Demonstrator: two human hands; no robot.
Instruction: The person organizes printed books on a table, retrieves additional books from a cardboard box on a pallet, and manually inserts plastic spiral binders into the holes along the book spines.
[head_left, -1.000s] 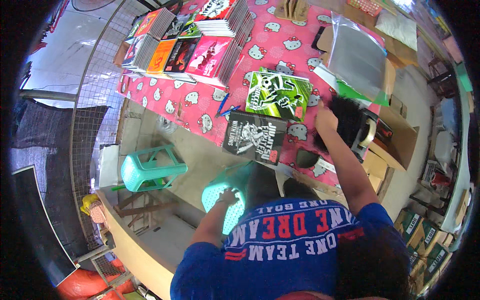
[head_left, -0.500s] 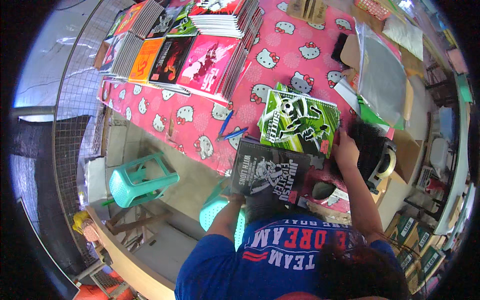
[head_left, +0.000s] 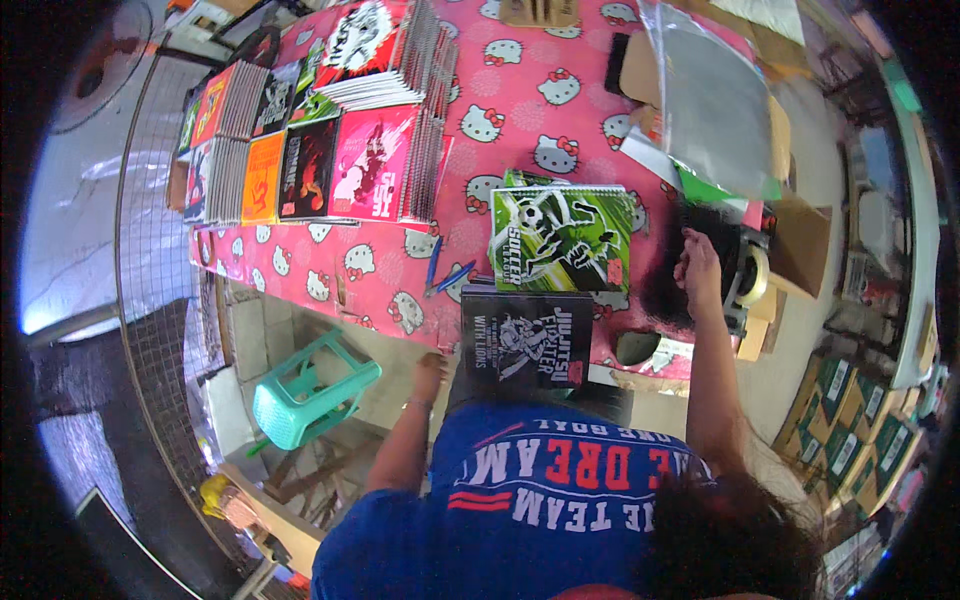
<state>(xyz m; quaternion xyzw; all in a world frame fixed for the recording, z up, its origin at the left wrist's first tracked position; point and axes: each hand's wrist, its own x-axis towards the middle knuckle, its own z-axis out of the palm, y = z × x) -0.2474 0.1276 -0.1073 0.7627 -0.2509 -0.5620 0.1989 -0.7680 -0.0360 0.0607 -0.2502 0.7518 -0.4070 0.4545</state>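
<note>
A black spiral notebook (head_left: 525, 342) with a white fighter figure lies at the near table edge, in front of my body. Just beyond it, a green soccer-cover notebook (head_left: 560, 238) rests on top of another green one. My left hand (head_left: 430, 376) hovers left of the black notebook, apart from it; how its fingers are set is not clear. My right hand (head_left: 699, 268) is right of the green notebook, above a dark patch, its fingers curled with nothing visible in them. Two blue pens (head_left: 450, 278) lie left of the notebooks.
Stacks of colourful notebooks (head_left: 375, 165) stand at the far left on the pink tablecloth (head_left: 555, 90). Clear plastic sheets (head_left: 715, 95) lie at the far right. A tape dispenser (head_left: 752, 277) sits by the right edge. Below the table's left side is a teal stool (head_left: 315, 390).
My left hand has let go of the black notebook and moved left. My right hand has left the green notebook's edge and moved up. The view has shifted.
</note>
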